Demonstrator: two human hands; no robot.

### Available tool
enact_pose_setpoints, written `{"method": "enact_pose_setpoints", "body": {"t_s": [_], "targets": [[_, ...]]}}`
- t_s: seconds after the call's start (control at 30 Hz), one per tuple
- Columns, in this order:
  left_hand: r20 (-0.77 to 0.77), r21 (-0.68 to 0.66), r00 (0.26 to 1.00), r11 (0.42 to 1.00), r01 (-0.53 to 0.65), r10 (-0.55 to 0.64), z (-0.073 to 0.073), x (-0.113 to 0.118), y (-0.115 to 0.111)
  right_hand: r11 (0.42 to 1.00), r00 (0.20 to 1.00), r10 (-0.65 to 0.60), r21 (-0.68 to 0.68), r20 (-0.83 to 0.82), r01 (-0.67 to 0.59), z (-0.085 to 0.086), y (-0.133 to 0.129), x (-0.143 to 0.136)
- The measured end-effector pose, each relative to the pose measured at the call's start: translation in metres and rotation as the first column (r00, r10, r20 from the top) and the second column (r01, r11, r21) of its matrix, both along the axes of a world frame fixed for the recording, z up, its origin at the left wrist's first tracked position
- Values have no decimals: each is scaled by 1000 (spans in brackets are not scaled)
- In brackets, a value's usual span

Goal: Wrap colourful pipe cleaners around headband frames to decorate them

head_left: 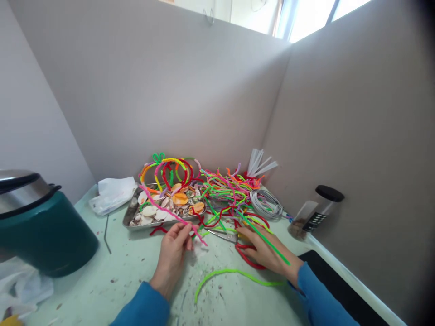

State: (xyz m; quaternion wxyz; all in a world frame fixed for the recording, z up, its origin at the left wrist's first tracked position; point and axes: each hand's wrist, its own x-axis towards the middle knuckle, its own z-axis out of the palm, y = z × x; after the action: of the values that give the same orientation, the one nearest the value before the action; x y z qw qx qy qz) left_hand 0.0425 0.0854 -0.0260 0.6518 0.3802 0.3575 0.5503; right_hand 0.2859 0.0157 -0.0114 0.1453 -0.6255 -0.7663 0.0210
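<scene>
Left hand (175, 253) pinches pink stem (163, 208) | right hand (265, 254), grip unclear | near table's (136, 267) far edge: rings (175, 160) shaped, other stems (231, 188) loose

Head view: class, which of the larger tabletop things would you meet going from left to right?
Teal jug → white packet → metal tray of shells → red-handled scissors → black-lidded clear jar.

The one camera here sits on the head, close above the left hand (173, 250) and right hand (268, 254), facing forward and down across the table (136, 280) toward grey walls (190, 90).
</scene>
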Motion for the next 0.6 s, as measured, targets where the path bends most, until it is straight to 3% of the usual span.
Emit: {"method": "enact_pose_setpoints", "body": {"t_s": [0.1, 0.17, 0.3, 0.43, 0.6], "targets": [[-8, 10, 999, 999, 35, -35, 0, 1, -2, 998, 996, -35, 46, -78, 39, 16, 1, -26], [4, 17, 998, 998, 55, -55, 0, 1, -3, 999, 964, 24, 44, -266, -13, 21, 5, -54], [29, 41, 997, 996, 77, -78, -1, 1, -3, 981, 775, 68, -98, -628, -165, 8, 23, -98], [45, 67, 997, 996, 64, -67, -4, 1, -1, 979, 620, 10, -119, -785, -167, -9, 35, -110], [54, 41, 996, 997, 68, -70, -3, 3, -2, 959, 522, 46, -109, -851, -262, -12, 35, -105]]}}
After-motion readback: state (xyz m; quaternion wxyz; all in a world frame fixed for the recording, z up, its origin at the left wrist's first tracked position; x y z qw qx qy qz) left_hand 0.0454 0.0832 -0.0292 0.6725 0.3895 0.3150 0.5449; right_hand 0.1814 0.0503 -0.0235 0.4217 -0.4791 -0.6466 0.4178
